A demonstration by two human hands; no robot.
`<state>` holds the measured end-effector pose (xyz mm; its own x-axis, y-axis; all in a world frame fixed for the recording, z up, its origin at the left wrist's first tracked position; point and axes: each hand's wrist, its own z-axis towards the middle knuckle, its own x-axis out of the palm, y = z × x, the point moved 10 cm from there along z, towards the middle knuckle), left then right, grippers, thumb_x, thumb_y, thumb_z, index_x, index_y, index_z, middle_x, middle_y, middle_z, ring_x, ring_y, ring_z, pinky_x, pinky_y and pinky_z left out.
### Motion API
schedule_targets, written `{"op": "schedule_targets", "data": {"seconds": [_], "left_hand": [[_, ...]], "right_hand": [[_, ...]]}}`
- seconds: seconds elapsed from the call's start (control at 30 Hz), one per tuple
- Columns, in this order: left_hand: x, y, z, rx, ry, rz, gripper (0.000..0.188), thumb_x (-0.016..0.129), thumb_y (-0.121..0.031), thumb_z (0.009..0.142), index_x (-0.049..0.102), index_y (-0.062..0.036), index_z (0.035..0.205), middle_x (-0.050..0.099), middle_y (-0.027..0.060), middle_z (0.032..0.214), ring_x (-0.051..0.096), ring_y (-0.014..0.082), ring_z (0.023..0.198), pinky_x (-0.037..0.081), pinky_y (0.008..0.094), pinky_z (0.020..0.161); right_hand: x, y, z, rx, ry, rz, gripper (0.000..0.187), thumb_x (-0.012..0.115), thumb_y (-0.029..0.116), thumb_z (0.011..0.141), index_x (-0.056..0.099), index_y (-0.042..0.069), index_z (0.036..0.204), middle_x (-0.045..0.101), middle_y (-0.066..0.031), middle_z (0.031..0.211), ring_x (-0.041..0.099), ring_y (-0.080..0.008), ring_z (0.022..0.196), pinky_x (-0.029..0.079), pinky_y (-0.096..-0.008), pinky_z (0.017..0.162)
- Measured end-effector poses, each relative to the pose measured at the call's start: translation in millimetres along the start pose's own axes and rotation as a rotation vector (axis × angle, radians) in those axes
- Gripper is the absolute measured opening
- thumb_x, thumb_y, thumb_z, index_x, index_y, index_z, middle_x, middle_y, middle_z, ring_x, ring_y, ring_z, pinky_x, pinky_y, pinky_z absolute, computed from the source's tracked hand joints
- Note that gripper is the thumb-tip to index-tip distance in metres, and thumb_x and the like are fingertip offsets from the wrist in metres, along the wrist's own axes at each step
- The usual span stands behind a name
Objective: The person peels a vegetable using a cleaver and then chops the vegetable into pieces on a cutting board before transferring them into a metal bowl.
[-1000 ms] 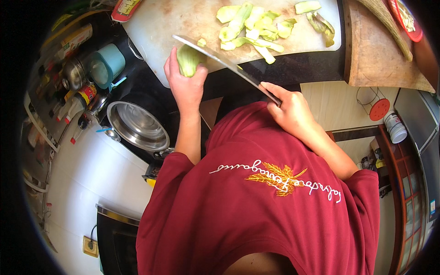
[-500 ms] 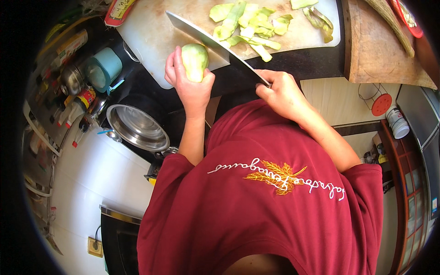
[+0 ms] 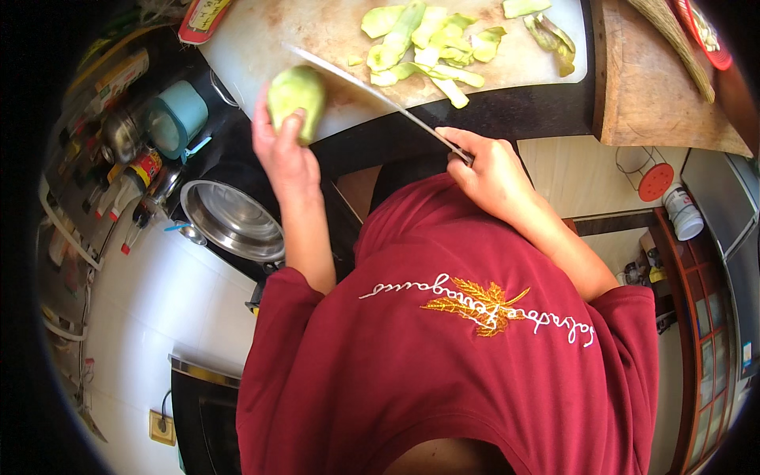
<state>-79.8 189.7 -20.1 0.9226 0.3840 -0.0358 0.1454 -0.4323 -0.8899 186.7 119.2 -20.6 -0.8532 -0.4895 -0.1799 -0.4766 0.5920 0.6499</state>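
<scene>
My left hand point(image 3: 286, 162) is closed around a pale green, peeled, rounded vegetable point(image 3: 294, 95), its exact kind unclear and blurred by motion. It is held at the near left edge of the white cutting board point(image 3: 249, 36), left of the blade. My right hand point(image 3: 497, 170) grips the handle of a cleaver point(image 3: 423, 124). The blade appears nearly edge-on, slanting up and left over the board, its tip beyond the vegetable. Green peelings point(image 3: 443, 46) lie on the board beyond the blade, and a darker strip of peel point(image 3: 552, 39) lies at its right.
To the right stands a thick wooden board point(image 3: 661, 87) bearing a long brown stick-like item point(image 3: 677, 39). A steel pan point(image 3: 231, 220), a teal container point(image 3: 178, 119) and several bottles stand at left. A red-edged package point(image 3: 204, 17) touches the board's far left corner.
My left hand has moved left with the vegetable and turned it, away from the blade. The cleaver has tilted from showing its broad face to nearly edge-on. A small green bit now shows on the board.
</scene>
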Motion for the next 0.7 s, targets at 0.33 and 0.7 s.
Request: {"op": "schedule_targets", "data": {"seconds": [0.33, 0.7], "left_hand": [[5.0, -33.1, 45.0, 0.232, -0.041, 0.167, 0.066, 0.067, -0.006, 0.085, 0.032, 0.0068, 0.140, 0.046, 0.0161, 0.135, 0.048, 0.0231, 0.122, 0.036, 0.0351, 0.104], [-2.9, -6.4, 26.2, 0.061, -0.044, 0.292, 0.091, 0.078, -0.011, 0.076, 0.020, -0.0006, 0.146, 0.025, 0.0221, 0.147, 0.035, 0.0347, 0.133, 0.034, 0.0426, 0.106]], "right_hand": [[-40.3, 5.2, -34.8, -0.232, -0.149, -0.502, 0.051, 0.070, 0.017, 0.074, 0.056, 0.012, 0.123, 0.064, -0.0133, 0.084, 0.064, -0.0344, 0.073, 0.053, -0.0439, 0.065], [-85.6, 53.2, -60.5, -0.554, -0.239, -0.843, 0.047, 0.071, 0.021, 0.074, 0.057, 0.011, 0.118, 0.054, -0.0083, 0.071, 0.062, -0.0257, 0.066, 0.050, -0.0373, 0.061]]}}
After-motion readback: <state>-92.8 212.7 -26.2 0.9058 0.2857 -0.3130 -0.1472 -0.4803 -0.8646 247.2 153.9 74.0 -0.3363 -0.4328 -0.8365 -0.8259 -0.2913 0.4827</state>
